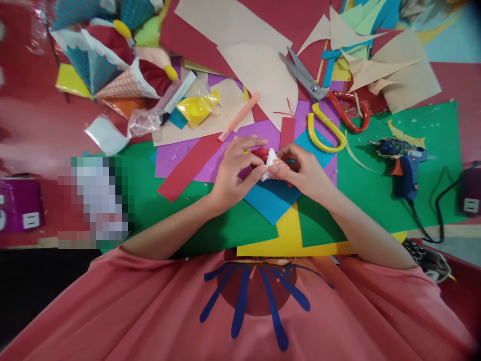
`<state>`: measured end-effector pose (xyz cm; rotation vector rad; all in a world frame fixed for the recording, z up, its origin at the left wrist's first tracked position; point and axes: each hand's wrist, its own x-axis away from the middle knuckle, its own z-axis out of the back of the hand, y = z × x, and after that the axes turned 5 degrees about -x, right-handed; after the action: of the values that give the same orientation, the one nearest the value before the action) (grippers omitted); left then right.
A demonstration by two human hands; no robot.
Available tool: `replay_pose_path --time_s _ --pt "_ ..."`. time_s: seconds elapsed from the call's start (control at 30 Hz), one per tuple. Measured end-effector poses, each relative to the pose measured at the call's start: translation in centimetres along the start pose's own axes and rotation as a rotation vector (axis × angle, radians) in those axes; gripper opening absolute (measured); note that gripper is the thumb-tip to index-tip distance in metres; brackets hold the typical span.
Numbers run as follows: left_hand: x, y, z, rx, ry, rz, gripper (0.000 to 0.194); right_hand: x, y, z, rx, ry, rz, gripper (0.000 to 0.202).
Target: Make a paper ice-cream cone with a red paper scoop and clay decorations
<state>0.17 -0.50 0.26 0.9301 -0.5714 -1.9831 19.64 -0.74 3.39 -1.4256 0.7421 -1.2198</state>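
Note:
Between my hands is a small craft ice cream cone (277,168) with a pink checked cone, a white wavy edge and a dark red top, lying sideways. My left hand (235,173) is curled around its red top, thumb and finger at the white edge. My right hand (306,170) pinches the checked cone part, hiding its tip. Below the hands lies a blue sheet (272,200) over green sheets (210,215). More craft cones (128,82) in blue and pink lie at the upper left.
Scissors (317,90) lie half open beyond my right hand. A blue glue gun (408,170) with a cord rests at the right. Beige scraps (263,75), a red strip (191,168), a marker (180,95) and a yellow wrapped piece (199,108) cover the far side.

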Motion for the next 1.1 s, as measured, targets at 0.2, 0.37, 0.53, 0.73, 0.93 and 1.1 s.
replay_pose_path --time_s 0.2,0.37,0.53,0.73,0.93,1.1 --pt "-0.05 0.07 -0.06 0.003 0.002 0.014 0.028 0.01 0.15 -0.04 0.022 0.014 0.010 0.053" --pt "-0.02 -0.04 -0.17 -0.018 0.016 0.004 0.029 0.05 0.02 0.07 0.004 0.012 0.010 0.051" --pt "-0.03 -0.08 -0.20 -0.021 0.036 -0.015 0.027 0.10 -0.06 0.18 -0.005 0.007 0.012 0.048" --pt "-0.05 -0.05 -0.26 0.000 0.057 -0.031 0.025 0.12 0.00 0.24 -0.010 -0.004 0.017 0.047" --pt "-0.05 0.02 -0.21 -0.017 0.040 0.037 0.033 0.01 0.21 0.27 -0.004 -0.009 0.040 0.046" --pt "-0.17 -0.03 -0.18 0.034 0.054 0.044 0.029 -0.03 0.42 0.37 -0.004 -0.026 0.039 0.042"
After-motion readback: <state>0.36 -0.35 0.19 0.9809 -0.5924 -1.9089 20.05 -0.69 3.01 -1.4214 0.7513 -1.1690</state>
